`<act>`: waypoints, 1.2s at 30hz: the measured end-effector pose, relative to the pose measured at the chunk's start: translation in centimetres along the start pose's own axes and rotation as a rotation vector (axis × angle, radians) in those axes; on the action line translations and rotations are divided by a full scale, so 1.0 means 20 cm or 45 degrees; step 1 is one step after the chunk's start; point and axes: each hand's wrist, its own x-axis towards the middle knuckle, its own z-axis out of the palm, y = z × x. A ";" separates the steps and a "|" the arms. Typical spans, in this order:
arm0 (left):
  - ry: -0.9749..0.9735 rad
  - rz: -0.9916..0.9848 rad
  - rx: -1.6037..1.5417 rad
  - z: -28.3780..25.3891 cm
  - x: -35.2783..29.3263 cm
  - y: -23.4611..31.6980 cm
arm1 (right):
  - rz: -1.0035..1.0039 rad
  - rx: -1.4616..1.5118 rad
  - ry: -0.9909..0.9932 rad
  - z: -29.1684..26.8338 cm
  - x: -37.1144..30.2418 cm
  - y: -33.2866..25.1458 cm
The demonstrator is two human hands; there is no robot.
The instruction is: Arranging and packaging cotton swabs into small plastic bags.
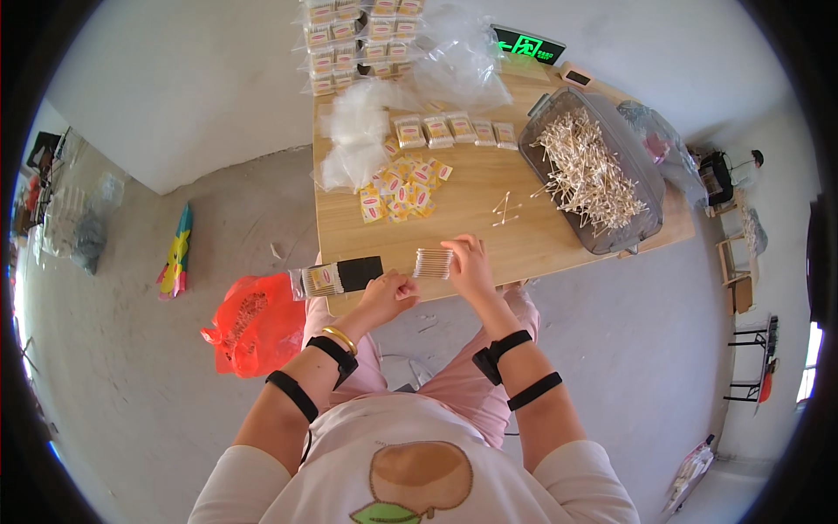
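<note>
A neat row of cotton swabs (432, 263) lies at the table's near edge. My right hand (470, 265) grips the row at its right end, with its fingers bent around it. Left of the swabs, my left hand (393, 293) is closed, its fingers curled beside the right end of a flat black strip (360, 273). What those fingers hold, if anything, is hidden. A clear bag of packed swabs (322, 279) with a yellow and white label lies at the strip's other end.
A grey bin (642, 229) heaped with loose swabs (591, 170) stands at the right. Scattered labels (406, 189), filled packs (449, 130), clear bags (355, 140) and stacked packs (334, 59) lie farther back. A red plastic bag (271, 336) is on the floor at the left.
</note>
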 end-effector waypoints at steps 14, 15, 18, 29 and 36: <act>0.210 0.261 1.222 0.15 0.13 0.05 | -0.027 -0.452 -0.150 0.13 -0.17 -0.13; 0.224 0.264 1.158 0.15 0.14 0.04 | -0.043 -0.454 -0.104 0.15 -0.16 -0.13; 0.200 0.247 1.106 0.15 0.14 0.05 | -0.034 -0.429 -0.094 0.15 -0.17 -0.13; 0.983 -0.340 0.494 -0.48 -0.24 -0.36 | -0.056 -0.436 -0.108 0.18 -0.15 -0.21; 0.955 -0.795 -0.123 -0.47 -0.27 -0.56 | -0.228 -0.519 -0.270 0.43 -0.08 -0.49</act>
